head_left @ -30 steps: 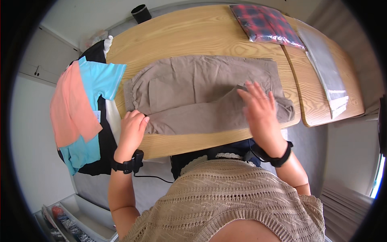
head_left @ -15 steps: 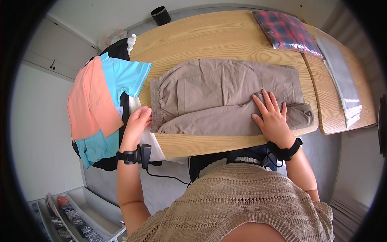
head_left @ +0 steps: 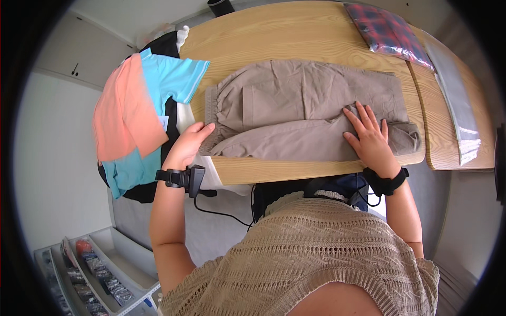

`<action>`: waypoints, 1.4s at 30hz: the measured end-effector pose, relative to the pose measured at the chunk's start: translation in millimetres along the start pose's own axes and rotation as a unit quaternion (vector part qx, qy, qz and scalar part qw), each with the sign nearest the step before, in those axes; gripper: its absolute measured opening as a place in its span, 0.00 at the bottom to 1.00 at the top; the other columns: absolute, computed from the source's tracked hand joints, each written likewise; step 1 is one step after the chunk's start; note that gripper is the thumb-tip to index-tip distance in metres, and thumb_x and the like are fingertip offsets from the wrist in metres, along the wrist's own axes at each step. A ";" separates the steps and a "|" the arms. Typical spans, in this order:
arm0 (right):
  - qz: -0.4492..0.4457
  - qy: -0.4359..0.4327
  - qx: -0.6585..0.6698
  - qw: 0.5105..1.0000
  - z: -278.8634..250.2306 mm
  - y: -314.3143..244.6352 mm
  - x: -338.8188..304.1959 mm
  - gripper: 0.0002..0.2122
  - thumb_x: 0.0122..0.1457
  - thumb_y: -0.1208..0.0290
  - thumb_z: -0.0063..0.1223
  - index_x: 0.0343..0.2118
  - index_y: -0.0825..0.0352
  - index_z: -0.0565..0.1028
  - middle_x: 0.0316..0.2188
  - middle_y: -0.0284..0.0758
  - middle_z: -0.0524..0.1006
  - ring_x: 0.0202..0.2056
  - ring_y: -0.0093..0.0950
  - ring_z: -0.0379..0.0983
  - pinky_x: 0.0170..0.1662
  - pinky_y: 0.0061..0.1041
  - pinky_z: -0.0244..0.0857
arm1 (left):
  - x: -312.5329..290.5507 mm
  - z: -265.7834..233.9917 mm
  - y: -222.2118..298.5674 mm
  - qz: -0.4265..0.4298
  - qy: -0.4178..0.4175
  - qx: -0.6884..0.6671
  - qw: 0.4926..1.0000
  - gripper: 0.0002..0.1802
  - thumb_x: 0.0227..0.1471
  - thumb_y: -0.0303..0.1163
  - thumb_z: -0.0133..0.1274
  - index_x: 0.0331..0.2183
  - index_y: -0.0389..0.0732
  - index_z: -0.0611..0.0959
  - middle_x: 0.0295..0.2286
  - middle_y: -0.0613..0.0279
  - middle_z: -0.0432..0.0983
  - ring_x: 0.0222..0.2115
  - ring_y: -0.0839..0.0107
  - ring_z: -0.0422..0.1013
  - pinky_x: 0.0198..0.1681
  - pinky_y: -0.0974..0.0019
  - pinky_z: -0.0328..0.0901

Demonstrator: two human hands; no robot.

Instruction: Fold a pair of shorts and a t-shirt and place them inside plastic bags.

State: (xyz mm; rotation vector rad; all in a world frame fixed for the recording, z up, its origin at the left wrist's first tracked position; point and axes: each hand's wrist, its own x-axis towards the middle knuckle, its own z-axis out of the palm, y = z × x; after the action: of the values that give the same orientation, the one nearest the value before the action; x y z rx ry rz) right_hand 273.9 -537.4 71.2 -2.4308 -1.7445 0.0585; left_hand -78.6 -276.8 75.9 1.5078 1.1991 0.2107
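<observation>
A pair of grey-brown trousers (head_left: 295, 105) lies folded lengthwise across the wooden table, its elastic waistband (head_left: 211, 113) to the left and its leg ends to the right. My left hand (head_left: 188, 143) pinches the near corner of that waistband, thumb on top and the other fingers mostly hidden. Farther right, my right hand (head_left: 373, 142) rests flat on the near trouser leg with its fingers spread. Beside that hand, the near leg's end is bunched into a rounded fold. Both wrists wear black straps; the left one carries a small black box with a cable.
Left of the trousers, a peach and light-blue shirt (head_left: 129, 110) lies over dark and white cloth. A bagged red-and-navy plaid garment (head_left: 390, 34) and clear plastic bags (head_left: 456, 100) lie at the right of the table (head_left: 263, 39). Grey bins (head_left: 126, 258) with packages stand lower left.
The whole view has shifted, so the table and clothes sit higher and slightly farther right. My left thumb now lies over the waistband's corner; my right hand stays flat on the leg.
</observation>
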 end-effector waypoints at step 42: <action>-0.022 0.165 0.045 0.985 15.8 56.7 -45.4 0.20 0.52 0.54 0.50 0.47 0.55 0.72 0.56 0.35 0.65 0.60 0.32 0.55 0.61 0.43 0.44 | -12.1 300.1 245.6 0.250 -0.194 -0.182 0.931 0.13 0.48 0.25 0.51 0.38 0.39 0.69 0.23 0.68 0.70 0.19 0.82 0.66 0.18 0.77 0.59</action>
State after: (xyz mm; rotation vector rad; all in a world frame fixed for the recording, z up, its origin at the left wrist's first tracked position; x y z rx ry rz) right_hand 310.6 -596.5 44.9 -2.1874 -1.6078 -0.2508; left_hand 259.4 -436.9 179.3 1.4122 0.4152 0.4270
